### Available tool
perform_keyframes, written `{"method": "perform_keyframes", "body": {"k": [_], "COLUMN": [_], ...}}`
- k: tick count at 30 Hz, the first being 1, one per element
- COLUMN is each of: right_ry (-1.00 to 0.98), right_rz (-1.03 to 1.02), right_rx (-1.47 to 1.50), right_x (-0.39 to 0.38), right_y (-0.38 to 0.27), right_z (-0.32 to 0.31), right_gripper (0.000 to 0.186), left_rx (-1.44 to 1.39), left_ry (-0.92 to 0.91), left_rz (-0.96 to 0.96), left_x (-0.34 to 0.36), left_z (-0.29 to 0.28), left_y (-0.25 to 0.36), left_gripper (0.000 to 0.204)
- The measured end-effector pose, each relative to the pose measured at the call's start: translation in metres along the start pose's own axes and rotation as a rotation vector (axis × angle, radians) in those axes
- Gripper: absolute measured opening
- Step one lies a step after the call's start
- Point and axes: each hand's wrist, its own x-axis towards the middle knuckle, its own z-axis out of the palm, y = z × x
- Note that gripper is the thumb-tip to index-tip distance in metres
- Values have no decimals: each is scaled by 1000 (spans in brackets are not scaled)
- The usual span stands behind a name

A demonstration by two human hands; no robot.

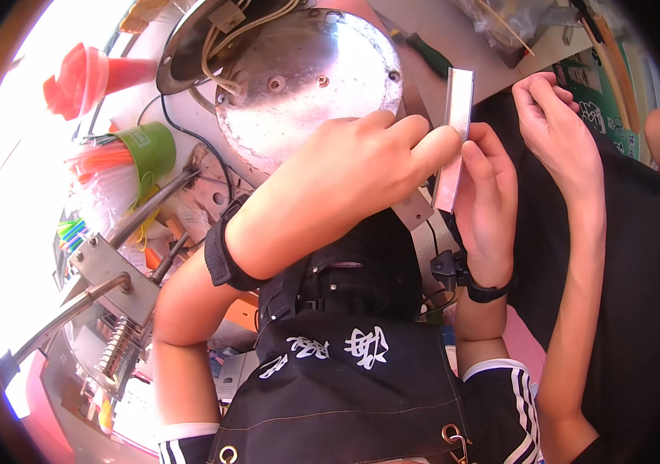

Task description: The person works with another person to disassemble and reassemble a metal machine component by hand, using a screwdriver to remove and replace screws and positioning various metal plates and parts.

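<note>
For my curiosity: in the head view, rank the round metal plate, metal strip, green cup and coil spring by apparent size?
1. Round metal plate
2. Metal strip and green cup: strip longer, cup wider; unranked
3. Coil spring

The bar [458,97] was between the left grip [369,158] and the right grip [492,185], to the right of the round plate [307,85] at the far middle. A wired cover [179,66] was just left of that plate; right of it, a tool handle [432,56] lay on the worktop [496,77], with a plastic bag [515,23] farther right. On the left, straws [98,166] stood in a tub [154,155], nearer than a container [75,81]. The spring-loaded fixture [125,282] was nearer still. Another person's hand [550,112] was right of the right grip.
</note>
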Motion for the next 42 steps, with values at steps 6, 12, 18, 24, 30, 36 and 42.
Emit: {"method": "perform_keyframes", "body": {"k": [6, 12, 18, 24, 30, 36, 42], "right_ry": [14, 16, 158, 363, 552, 658, 731], "right_rz": [-18, 37, -93, -380, -583, -611, -594], "right_rx": [-17, -13, -148, -364, -484, -511, -460], "right_x": [-1, -1, -24, -26, -10, -9, -8], "right_y": [-3, 0, 6, 44, 61, 71, 66], "right_z": [3, 6, 11, 46, 46, 45, 50], "right_gripper": [25, 24, 23, 24, 26, 29, 28], "left_rx": [-22, 6, -40, -26, -52, -111, 179], "left_ry": [12, 7, 316, 162, -27, -114, -2], "left_rz": [5, -31, -117, -7, 36, -12, 23], "left_x": [0, -9, -30, 11, 22, 18, 4], "left_z": [-8, -16, -27, -18, -16, -20, -13], "left_y": [2, -3, -13, -53, -73, -71, -62], "left_gripper": [20, 21, 28, 69, 88, 92, 99]}}
